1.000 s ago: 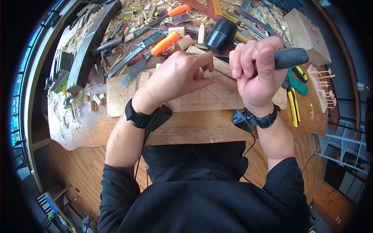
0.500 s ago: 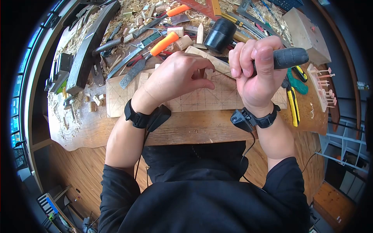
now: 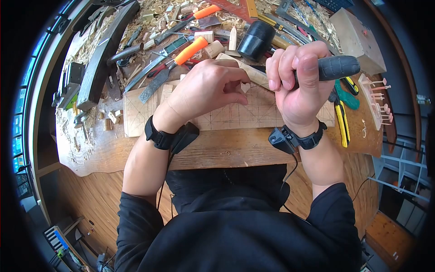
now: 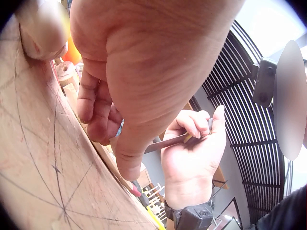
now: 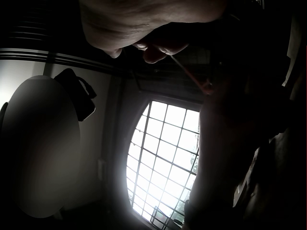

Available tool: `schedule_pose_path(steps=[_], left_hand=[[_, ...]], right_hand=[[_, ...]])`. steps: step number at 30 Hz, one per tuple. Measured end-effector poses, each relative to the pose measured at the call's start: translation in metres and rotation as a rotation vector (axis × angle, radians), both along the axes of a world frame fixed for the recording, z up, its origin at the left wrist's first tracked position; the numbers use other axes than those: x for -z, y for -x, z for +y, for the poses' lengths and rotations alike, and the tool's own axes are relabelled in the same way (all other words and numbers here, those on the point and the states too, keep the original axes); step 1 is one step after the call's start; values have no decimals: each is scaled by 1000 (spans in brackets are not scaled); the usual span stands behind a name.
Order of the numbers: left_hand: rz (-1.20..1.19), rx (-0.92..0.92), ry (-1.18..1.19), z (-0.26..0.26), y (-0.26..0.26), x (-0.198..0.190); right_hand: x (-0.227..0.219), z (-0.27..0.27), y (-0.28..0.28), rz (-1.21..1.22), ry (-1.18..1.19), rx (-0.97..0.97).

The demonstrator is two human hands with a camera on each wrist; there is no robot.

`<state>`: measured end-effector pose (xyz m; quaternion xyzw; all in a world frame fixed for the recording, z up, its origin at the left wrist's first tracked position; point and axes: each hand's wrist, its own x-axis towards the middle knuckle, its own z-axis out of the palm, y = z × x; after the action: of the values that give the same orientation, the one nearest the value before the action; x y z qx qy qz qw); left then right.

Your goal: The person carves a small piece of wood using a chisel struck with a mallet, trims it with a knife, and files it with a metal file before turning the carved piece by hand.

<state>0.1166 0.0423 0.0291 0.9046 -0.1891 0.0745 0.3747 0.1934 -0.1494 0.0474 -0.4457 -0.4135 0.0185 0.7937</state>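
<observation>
Well, brown wooden bench (image 3: 204, 152) before you; on it, long pale wooden board (image 3: 235, 118), dark-lined. Dark-blue plastic basket (image 3: 334, 4) at far edge, contents cut off. Your left hand (image 3: 204, 88) curled above board; whether grasping anything, cannot tell. Your right hand (image 3: 301, 86) gripping black-handled tool (image 3: 340, 68) above bench, metal blade (image 4: 165, 143) toward left hand.

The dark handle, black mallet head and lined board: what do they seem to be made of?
Dark handle: probably rubber or plastic, matte, with shallow grooves.
Black mallet head: likely rubber, smooth with a faint sheen, though plastic is possible.
Lined board: wood, apparently unvarnished, pale and dull with fine flecks.
</observation>
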Motion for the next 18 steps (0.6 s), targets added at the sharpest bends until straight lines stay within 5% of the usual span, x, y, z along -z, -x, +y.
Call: schedule_pose_path(steps=[9, 11, 15, 18], left_hand=[[10, -10, -68, 0, 0, -3], [-226, -106, -26, -3, -4, 3], [-253, -119, 17, -2, -4, 6], [-37, -168, 42, -5, 1, -5]], right_hand=[[-1, 0, -4, 52, -122, 20], [-1, -2, -11, 45, -133, 35], [0, -1, -15, 72, -129, 49], [-1, 0, -12, 116, -94, 65]])
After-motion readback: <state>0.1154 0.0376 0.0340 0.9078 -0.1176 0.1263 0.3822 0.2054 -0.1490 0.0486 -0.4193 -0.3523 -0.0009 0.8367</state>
